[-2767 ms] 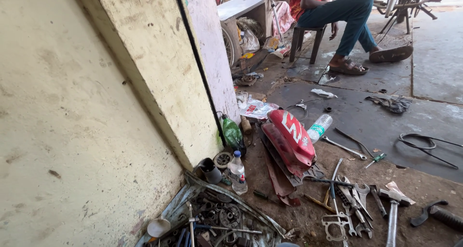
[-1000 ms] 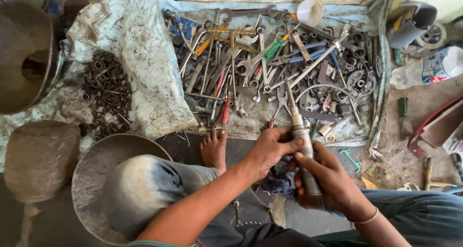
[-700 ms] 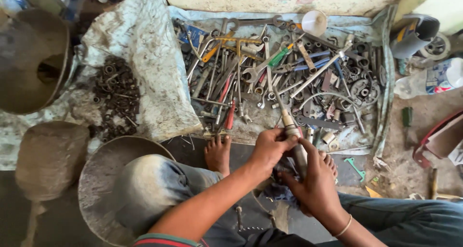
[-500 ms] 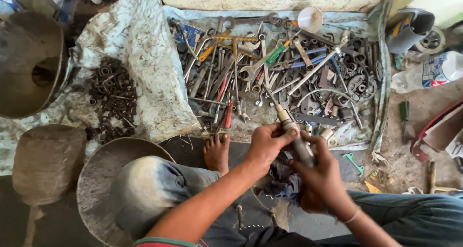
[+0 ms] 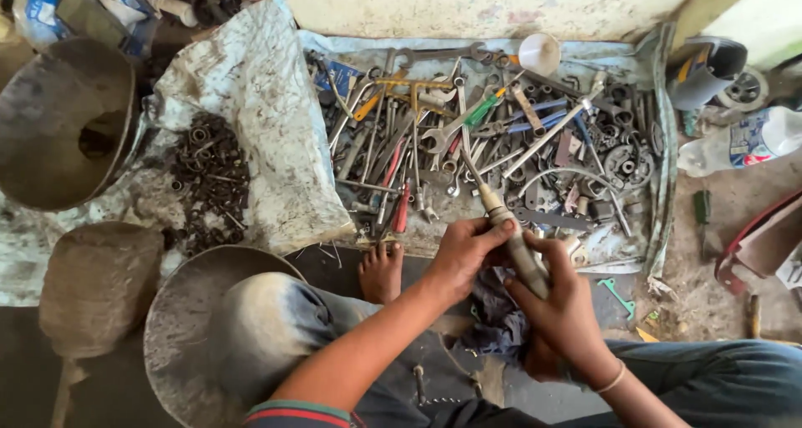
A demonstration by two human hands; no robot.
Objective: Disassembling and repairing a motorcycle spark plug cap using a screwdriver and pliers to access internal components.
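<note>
1. Holding a long metal tool [image 5: 510,236] with both hands, the person sits on the ground above a cloth sheet [image 5: 259,127] full of tools.
2. The left hand [image 5: 462,255] curls its fingers around the upper part of the tool, near the pale handle end.
3. The right hand [image 5: 566,303] wraps tight around the lower part of the tool, with a thin band on the wrist.
4. The tool is tilted, and its thin tip points up toward the tool pile [image 5: 484,144].
5. A dark rag [image 5: 499,319] lies just under the hands, on the person's lap.
6. A bare foot [image 5: 381,271] rests at the near edge of the sheet, just left of the left hand.
7. The pile holds many spanners, a green-handled screwdriver [image 5: 478,111] and red-handled pliers [image 5: 403,207], right behind the tool's tip.
8. A heap of small nuts and rings [image 5: 209,182] lies on the left part of the sheet.
9. A white cup [image 5: 539,54] stands at the far edge of the sheet.
10. Two big metal bowls [image 5: 63,119] sit left of the sheet, one far and one near.
11. A plastic bottle [image 5: 739,144] lies off the sheet's right edge.
</note>
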